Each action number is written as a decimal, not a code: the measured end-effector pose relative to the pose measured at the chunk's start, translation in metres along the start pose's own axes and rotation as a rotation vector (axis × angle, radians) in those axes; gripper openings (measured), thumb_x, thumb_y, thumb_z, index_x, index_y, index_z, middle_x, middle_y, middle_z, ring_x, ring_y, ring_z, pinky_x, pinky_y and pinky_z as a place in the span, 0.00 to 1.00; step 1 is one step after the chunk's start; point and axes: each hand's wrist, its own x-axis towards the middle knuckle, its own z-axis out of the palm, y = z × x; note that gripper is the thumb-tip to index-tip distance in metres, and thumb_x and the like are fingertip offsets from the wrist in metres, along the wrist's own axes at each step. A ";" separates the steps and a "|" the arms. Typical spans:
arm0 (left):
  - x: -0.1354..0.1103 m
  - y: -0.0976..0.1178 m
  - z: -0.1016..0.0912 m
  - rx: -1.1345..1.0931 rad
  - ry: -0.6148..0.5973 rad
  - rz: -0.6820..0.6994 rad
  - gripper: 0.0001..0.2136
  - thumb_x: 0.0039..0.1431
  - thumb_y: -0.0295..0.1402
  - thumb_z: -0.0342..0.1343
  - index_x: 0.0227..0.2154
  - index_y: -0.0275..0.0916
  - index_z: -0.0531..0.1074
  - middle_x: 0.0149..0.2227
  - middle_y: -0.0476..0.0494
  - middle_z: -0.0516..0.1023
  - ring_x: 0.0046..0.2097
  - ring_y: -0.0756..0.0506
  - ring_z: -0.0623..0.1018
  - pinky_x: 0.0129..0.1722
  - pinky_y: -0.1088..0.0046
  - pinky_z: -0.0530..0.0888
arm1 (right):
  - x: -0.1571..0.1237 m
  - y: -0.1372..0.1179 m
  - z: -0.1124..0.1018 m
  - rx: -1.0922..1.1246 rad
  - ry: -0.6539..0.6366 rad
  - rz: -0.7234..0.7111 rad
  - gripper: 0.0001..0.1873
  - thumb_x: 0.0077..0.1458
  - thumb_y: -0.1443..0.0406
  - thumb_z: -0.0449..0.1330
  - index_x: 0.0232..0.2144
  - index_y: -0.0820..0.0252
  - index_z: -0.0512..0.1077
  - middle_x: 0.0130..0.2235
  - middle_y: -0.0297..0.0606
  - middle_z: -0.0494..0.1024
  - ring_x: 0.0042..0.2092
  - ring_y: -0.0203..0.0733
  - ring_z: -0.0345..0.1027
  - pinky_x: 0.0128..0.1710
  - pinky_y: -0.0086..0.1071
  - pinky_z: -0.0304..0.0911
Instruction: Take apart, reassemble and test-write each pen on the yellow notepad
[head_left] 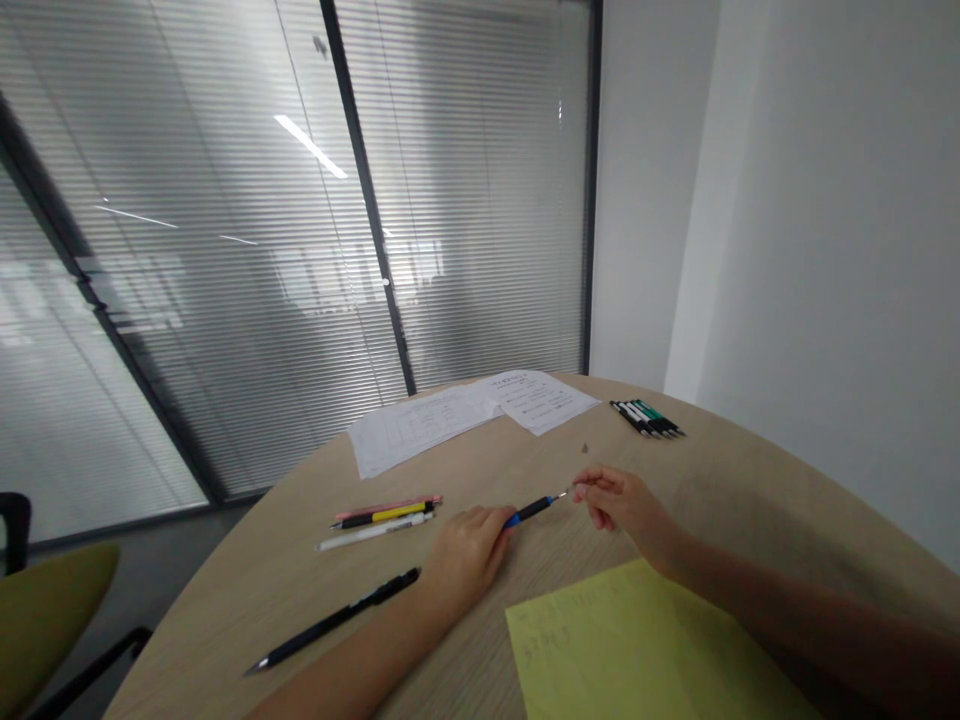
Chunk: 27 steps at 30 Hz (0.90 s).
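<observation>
Head view: a blue-gripped pen [534,510] is held between both hands near the middle of the tabletop [720,500]. Whether it rests on the surface or sits just over it cannot be told.

The left hand [466,555] is closed around the rear of the barrel, fingers curled shut on it, so most of the barrel is hidden. The right hand [626,505] is pinched on the metal tip, thumb and forefinger together on it, the other fingers loosely curled.

The pen is judged light, stiff and slim, with a smooth barrel likely to slip. The blue grip section is judged the surest hold, while the thin tip looks easily bent.

A black pen [334,620] lies beside the left forearm. Three pens [382,516] lie side by side beyond the left hand. A green-and-black pen set [649,418] and printed sheets [480,410] are at the far edge. A yellow sheet [645,650] lies partly under the right forearm.
</observation>
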 end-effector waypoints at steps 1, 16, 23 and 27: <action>0.000 0.000 0.000 0.001 0.000 -0.004 0.11 0.57 0.29 0.42 0.39 0.36 0.66 0.33 0.42 0.75 0.35 0.46 0.74 0.34 0.69 0.71 | 0.000 0.000 -0.001 0.006 0.010 -0.002 0.10 0.36 0.60 0.56 0.23 0.60 0.67 0.12 0.25 0.63 0.14 0.28 0.53 0.13 0.23 0.47; -0.001 -0.001 0.001 -0.007 -0.020 0.000 0.11 0.56 0.29 0.42 0.39 0.37 0.66 0.34 0.43 0.75 0.36 0.46 0.74 0.35 0.69 0.71 | -0.003 0.000 0.004 0.022 -0.008 0.035 0.10 0.36 0.60 0.57 0.24 0.60 0.67 0.12 0.24 0.62 0.14 0.28 0.52 0.14 0.23 0.47; -0.001 0.000 -0.001 0.008 -0.030 0.002 0.11 0.56 0.29 0.42 0.39 0.37 0.66 0.33 0.43 0.75 0.34 0.46 0.74 0.34 0.70 0.71 | -0.001 0.001 0.002 0.024 0.033 0.031 0.11 0.35 0.60 0.57 0.24 0.60 0.67 0.12 0.24 0.62 0.14 0.28 0.52 0.13 0.23 0.46; -0.001 0.001 -0.001 0.016 -0.032 0.007 0.10 0.57 0.29 0.42 0.39 0.37 0.66 0.33 0.43 0.75 0.34 0.46 0.74 0.33 0.70 0.71 | -0.003 0.001 0.004 -0.002 0.016 0.024 0.10 0.37 0.60 0.57 0.25 0.60 0.67 0.13 0.25 0.62 0.14 0.28 0.53 0.14 0.23 0.47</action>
